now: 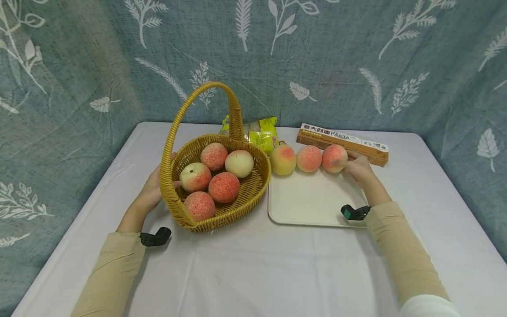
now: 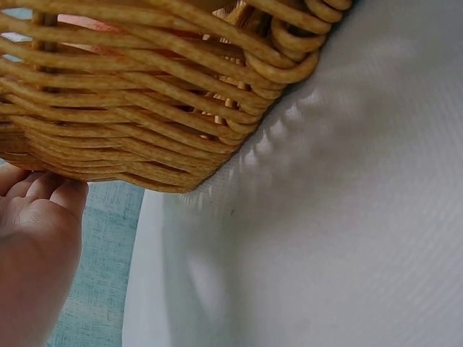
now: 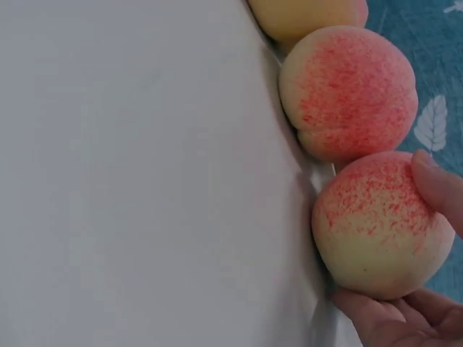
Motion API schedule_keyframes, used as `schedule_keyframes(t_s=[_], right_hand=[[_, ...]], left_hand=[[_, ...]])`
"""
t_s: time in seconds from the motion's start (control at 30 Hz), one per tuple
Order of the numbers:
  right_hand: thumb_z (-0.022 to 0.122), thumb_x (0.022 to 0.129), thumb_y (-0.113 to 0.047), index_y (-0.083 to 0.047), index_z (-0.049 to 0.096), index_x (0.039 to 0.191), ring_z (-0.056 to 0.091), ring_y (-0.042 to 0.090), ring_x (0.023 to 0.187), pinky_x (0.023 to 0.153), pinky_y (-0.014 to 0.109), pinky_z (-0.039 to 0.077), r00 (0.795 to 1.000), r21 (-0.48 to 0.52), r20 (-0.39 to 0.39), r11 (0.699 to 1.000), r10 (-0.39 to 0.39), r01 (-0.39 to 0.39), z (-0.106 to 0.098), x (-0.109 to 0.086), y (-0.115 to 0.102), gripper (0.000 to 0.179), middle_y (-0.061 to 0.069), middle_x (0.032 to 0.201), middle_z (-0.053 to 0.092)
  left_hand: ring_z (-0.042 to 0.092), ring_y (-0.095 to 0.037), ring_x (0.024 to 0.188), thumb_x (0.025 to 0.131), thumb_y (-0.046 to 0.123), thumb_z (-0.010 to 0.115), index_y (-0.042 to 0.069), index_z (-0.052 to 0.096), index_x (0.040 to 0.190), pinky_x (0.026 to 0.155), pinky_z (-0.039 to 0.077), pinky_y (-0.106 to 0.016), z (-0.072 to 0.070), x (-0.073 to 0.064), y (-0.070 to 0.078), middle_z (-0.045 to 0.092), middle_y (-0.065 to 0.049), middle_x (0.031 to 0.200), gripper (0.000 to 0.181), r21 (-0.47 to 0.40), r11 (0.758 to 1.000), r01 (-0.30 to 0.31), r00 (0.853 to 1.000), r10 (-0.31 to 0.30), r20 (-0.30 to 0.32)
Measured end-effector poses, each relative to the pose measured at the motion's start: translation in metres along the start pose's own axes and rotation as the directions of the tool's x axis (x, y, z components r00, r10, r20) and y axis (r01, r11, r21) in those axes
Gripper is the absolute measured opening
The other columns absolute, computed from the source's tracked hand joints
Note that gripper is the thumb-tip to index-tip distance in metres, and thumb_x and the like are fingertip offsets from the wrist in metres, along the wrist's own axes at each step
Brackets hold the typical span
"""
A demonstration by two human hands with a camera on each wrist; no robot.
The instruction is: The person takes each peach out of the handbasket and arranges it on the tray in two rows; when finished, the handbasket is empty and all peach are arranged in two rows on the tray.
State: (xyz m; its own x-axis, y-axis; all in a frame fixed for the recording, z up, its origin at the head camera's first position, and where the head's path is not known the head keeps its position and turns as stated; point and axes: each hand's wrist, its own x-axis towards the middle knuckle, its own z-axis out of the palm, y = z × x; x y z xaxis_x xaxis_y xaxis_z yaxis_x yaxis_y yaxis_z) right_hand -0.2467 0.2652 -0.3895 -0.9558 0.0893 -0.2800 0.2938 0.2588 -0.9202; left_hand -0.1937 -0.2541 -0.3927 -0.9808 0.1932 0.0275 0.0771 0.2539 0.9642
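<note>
My left hand (image 1: 149,190) grips the left side of a wicker basket (image 1: 242,212) with a tall arched handle, the thumb reaching over its rim. In the left wrist view, fingers (image 2: 69,194) meet the woven wall. Several peaches, red-speckled and pale, lie inside the basket, among them a red one (image 1: 224,187). Along the far edge of a cream tray (image 1: 313,202), three peaches stand in a row. The rightmost peach (image 1: 333,158) is held between thumb and fingers of my right hand (image 1: 359,169). Beside it sit a pink peach (image 1: 309,159) and a yellowish peach (image 1: 283,160).
Behind the row lies a long pasta box (image 1: 342,144). A yellow-green packet (image 1: 263,134) is partly hidden by the basket. White cloth covers the table (image 1: 253,273), and a blue-green leaf-patterned curtain (image 1: 332,57) hangs around its back and sides.
</note>
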Motion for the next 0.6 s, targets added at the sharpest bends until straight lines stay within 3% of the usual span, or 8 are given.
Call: schedule_keyframes(t_s=[0.03,0.1,0.2,0.27,0.4,0.6], right_hand=[[0.059,0.091,-0.005,0.004,0.02,0.152,0.045,0.017,0.111,0.074,0.014,0.042,1.0,-0.004,0.007,1.0,0.002,-0.002,-0.0002,-0.0001,0.0001,0.073,0.024,0.152,0.03],[0.058,0.091,-0.005,0.004,0.018,0.153,0.044,0.017,0.115,0.084,0.017,0.044,1.0,-0.018,0.03,1.0,0.004,-0.003,-0.0016,-0.0003,-0.0003,0.074,0.024,0.154,0.027],[0.06,0.092,-0.008,0.003,0.016,0.153,0.036,0.028,0.134,0.106,0.031,0.037,0.998,-0.083,0.063,0.997,-0.004,0.01,-0.0045,-0.0022,-0.0026,0.077,0.024,0.155,0.023],[0.064,0.09,-0.011,0.004,0.016,0.153,0.026,0.033,0.142,0.113,0.04,0.029,0.998,-0.133,0.065,0.991,-0.019,0.027,-0.0068,-0.0032,-0.0043,0.08,0.025,0.156,0.021],[0.068,0.088,-0.011,0.004,0.019,0.152,0.026,0.038,0.142,0.113,0.043,0.027,0.997,-0.205,0.044,0.977,-0.055,0.063,-0.0093,-0.0053,-0.0062,0.083,0.026,0.154,0.025],[0.07,0.086,-0.009,0.004,0.026,0.151,0.035,0.036,0.138,0.11,0.043,0.033,0.995,-0.179,0.026,0.979,-0.095,0.098,-0.0068,-0.004,-0.0017,0.08,0.025,0.15,0.034]], left_hand=[[0.005,-0.037,0.146,0.085,-0.004,0.06,0.004,0.005,0.156,0.116,0.008,-0.054,0.0001,0.0001,0.0003,0.007,-0.017,0.161,0.09,0.0,1.0,-0.001,1.0,0.001,-0.001],[0.006,-0.038,0.146,0.085,-0.004,0.06,0.004,0.005,0.156,0.116,0.008,-0.054,0.0003,0.0001,0.0007,0.007,-0.018,0.161,0.09,0.005,1.0,-0.001,1.0,0.001,-0.002],[0.006,-0.038,0.146,0.085,-0.004,0.06,0.003,0.005,0.156,0.115,0.008,-0.054,0.0006,0.0003,0.0011,0.006,-0.018,0.161,0.09,0.004,1.0,-0.005,1.0,0.005,-0.001],[0.006,-0.038,0.146,0.085,-0.004,0.06,0.004,0.005,0.156,0.115,0.008,-0.055,0.0007,0.0003,0.0011,0.007,-0.018,0.161,0.09,0.007,1.0,-0.006,1.0,0.006,0.0],[0.006,-0.037,0.146,0.085,-0.005,0.06,0.004,0.005,0.156,0.116,0.008,-0.054,0.0011,-0.0001,0.0018,0.007,-0.017,0.161,0.09,-0.004,1.0,-0.004,1.0,0.004,0.001],[0.007,-0.038,0.146,0.085,-0.007,0.058,0.002,0.004,0.156,0.116,0.007,-0.052,0.0018,-0.0004,0.0025,0.006,-0.018,0.161,0.09,-0.031,0.999,-0.005,1.0,0.005,0.007]])
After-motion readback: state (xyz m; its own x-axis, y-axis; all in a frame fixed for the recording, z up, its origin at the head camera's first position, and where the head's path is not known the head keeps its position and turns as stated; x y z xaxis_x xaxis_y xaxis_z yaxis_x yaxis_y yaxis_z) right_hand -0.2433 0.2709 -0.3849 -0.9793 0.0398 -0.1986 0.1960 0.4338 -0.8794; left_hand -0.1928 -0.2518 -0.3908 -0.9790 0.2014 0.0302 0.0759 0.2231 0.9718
